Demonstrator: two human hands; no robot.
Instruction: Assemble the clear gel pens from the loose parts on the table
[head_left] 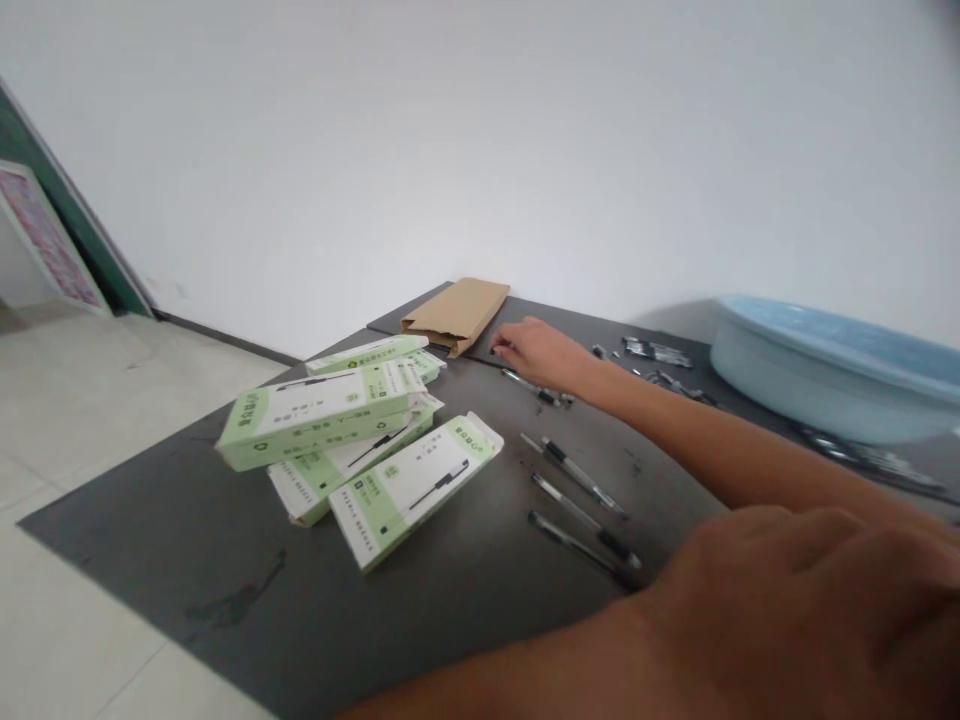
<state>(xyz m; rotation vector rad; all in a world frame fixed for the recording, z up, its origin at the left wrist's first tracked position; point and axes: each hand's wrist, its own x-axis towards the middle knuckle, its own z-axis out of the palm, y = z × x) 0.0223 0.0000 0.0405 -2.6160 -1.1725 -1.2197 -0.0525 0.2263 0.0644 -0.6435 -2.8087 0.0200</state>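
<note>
Loose pens are lying on the tabletop, right of the green-white boxes. Your right grip is sitting half-curled, right of and beyond the boxes; can't tell if it's grasping. Your left grip is hiding its fingers, nearer you than the boxes; state unclear. Pens are likely feeling light, stiff, slick, roll-prone: you're best off pinching the dark sleeve.
</note>
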